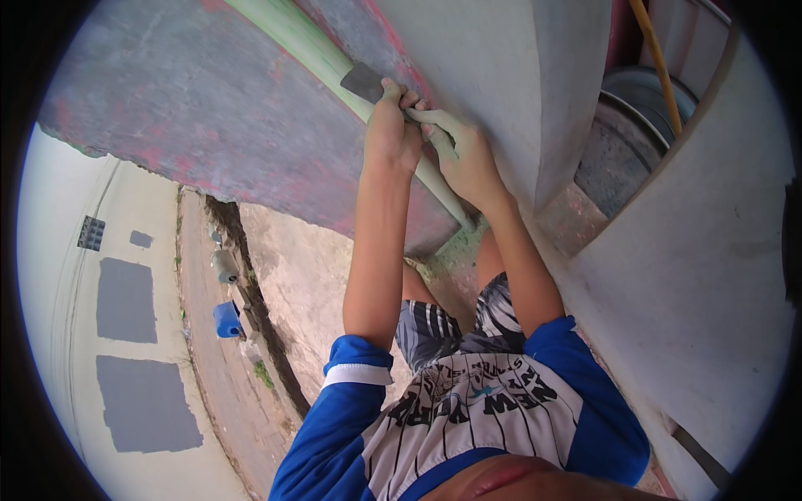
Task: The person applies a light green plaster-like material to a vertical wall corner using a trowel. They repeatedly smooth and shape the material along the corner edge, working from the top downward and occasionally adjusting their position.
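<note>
A pale green pole [334,67] slants from the upper left down to the ground between my legs, along a grey and pink wall. My left hand [391,138] is closed on a dark grey piece of sandpaper [362,83], whose flat end lies across the pole. Its thumb points up along the sandpaper's edge. My right hand [464,154] meets the left one at the fingers, on the right of the pole. Its fingers and thumb are bent together in a pinch, and what sits between them is hidden. Pale greenish dust coats both hands.
The grey and pink wall [192,108] fills the upper left. A pale pillar [576,92] and a curved pale wall [693,259] stand to my right, with a metal tub [635,117] and a yellow-brown stick [656,54] between them. Further left, a blue container [226,320] sits beside a path.
</note>
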The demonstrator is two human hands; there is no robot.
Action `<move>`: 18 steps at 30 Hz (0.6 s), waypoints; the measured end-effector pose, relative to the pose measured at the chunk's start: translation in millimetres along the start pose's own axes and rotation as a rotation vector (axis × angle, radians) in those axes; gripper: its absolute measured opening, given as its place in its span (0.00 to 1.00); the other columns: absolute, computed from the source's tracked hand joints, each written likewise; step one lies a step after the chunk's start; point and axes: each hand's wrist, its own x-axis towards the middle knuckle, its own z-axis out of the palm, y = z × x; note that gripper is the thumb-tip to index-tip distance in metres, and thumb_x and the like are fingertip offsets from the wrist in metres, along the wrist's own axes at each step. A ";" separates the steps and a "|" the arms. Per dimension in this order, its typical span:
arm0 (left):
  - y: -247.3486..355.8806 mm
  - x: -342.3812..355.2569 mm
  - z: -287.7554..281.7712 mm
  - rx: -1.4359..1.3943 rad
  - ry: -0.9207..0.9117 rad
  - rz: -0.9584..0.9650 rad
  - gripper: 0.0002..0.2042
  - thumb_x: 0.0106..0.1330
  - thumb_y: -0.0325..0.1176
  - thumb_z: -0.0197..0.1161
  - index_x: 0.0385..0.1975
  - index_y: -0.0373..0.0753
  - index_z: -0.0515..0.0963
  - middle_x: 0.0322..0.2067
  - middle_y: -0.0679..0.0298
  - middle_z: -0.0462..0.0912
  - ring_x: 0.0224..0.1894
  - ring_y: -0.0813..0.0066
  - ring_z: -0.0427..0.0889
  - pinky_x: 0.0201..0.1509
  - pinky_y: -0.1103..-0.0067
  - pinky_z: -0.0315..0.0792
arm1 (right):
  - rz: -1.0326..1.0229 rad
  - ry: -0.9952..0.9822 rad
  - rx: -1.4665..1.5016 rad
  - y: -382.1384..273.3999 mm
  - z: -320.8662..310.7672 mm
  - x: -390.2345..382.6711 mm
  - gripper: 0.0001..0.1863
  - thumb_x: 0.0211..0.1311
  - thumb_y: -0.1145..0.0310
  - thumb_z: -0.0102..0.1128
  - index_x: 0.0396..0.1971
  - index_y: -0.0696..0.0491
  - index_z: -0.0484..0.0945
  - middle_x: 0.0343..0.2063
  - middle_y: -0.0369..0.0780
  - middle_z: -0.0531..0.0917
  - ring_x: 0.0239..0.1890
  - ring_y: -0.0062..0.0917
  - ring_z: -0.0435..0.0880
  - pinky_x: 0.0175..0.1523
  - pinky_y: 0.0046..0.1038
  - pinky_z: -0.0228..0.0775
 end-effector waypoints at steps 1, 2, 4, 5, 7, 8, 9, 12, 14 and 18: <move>0.5 -2.0 2.1 0.025 0.010 -0.008 0.10 0.84 0.42 0.45 0.39 0.45 0.65 0.28 0.72 0.64 0.33 0.74 0.66 0.38 0.75 0.64 | -0.012 0.006 0.031 -0.1 -0.1 3.5 0.16 0.78 0.72 0.50 0.57 0.58 0.82 0.46 0.48 0.88 0.46 0.33 0.87 0.54 0.32 0.76; 7.4 -0.9 3.8 0.040 0.001 0.006 0.10 0.84 0.42 0.45 0.39 0.45 0.65 0.28 0.72 0.64 0.33 0.74 0.66 0.39 0.73 0.65 | -0.023 0.008 0.072 -2.2 3.3 9.7 0.16 0.78 0.71 0.50 0.57 0.58 0.82 0.46 0.47 0.89 0.45 0.32 0.86 0.54 0.32 0.76; 32.1 8.0 12.0 0.067 -0.032 0.039 0.10 0.84 0.42 0.45 0.39 0.45 0.64 0.28 0.72 0.63 0.35 0.75 0.67 0.41 0.71 0.66 | -0.087 0.034 0.133 -12.8 6.7 27.3 0.16 0.77 0.70 0.51 0.56 0.56 0.82 0.43 0.47 0.89 0.43 0.33 0.87 0.52 0.33 0.76; 44.7 10.9 12.4 0.041 -0.102 0.052 0.11 0.83 0.41 0.50 0.42 0.41 0.65 0.31 0.69 0.65 0.37 0.72 0.68 0.43 0.65 0.67 | -0.133 0.052 0.158 -21.3 8.4 37.1 0.16 0.77 0.70 0.52 0.56 0.55 0.83 0.41 0.47 0.89 0.42 0.35 0.87 0.50 0.34 0.76; 65.8 8.8 28.5 0.103 -0.068 0.007 0.12 0.82 0.41 0.53 0.43 0.39 0.65 0.33 0.67 0.66 0.38 0.69 0.69 0.43 0.63 0.67 | -0.157 0.047 0.204 -29.2 8.6 49.5 0.16 0.76 0.69 0.53 0.56 0.53 0.83 0.39 0.47 0.89 0.39 0.36 0.87 0.48 0.35 0.76; 72.4 7.5 33.5 0.130 -0.049 -0.014 0.13 0.81 0.41 0.55 0.44 0.38 0.65 0.35 0.66 0.66 0.38 0.68 0.69 0.43 0.63 0.67 | -0.134 0.022 0.218 -30.3 7.1 53.7 0.16 0.76 0.69 0.52 0.56 0.53 0.83 0.38 0.46 0.89 0.38 0.36 0.87 0.48 0.35 0.76; 72.1 8.2 30.5 0.114 -0.078 0.013 0.15 0.79 0.40 0.58 0.46 0.34 0.65 0.38 0.63 0.67 0.39 0.65 0.70 0.44 0.62 0.68 | -0.110 -0.003 0.232 -31.6 5.9 56.8 0.16 0.76 0.69 0.52 0.57 0.52 0.83 0.38 0.46 0.89 0.37 0.36 0.86 0.47 0.36 0.76; 68.3 -4.9 33.0 0.140 0.003 0.071 0.14 0.79 0.39 0.59 0.45 0.34 0.66 0.37 0.63 0.68 0.39 0.66 0.70 0.44 0.62 0.69 | -0.009 -0.046 0.208 -36.8 7.0 51.1 0.16 0.77 0.68 0.51 0.57 0.51 0.83 0.37 0.46 0.89 0.34 0.34 0.85 0.46 0.35 0.75; 73.0 -8.3 29.9 0.128 -0.085 0.087 0.12 0.78 0.37 0.59 0.44 0.33 0.68 0.38 0.63 0.70 0.39 0.67 0.71 0.46 0.63 0.70 | -0.065 -0.015 0.224 -39.5 8.4 54.3 0.16 0.77 0.68 0.51 0.57 0.50 0.84 0.36 0.46 0.89 0.32 0.33 0.84 0.44 0.35 0.75; 75.1 -34.0 29.2 0.255 -0.247 0.256 0.11 0.77 0.35 0.57 0.46 0.31 0.74 0.42 0.60 0.76 0.45 0.67 0.75 0.53 0.67 0.72 | -0.149 0.008 0.159 -64.6 -0.9 71.5 0.16 0.76 0.68 0.51 0.57 0.50 0.84 0.33 0.46 0.89 0.30 0.34 0.85 0.42 0.34 0.76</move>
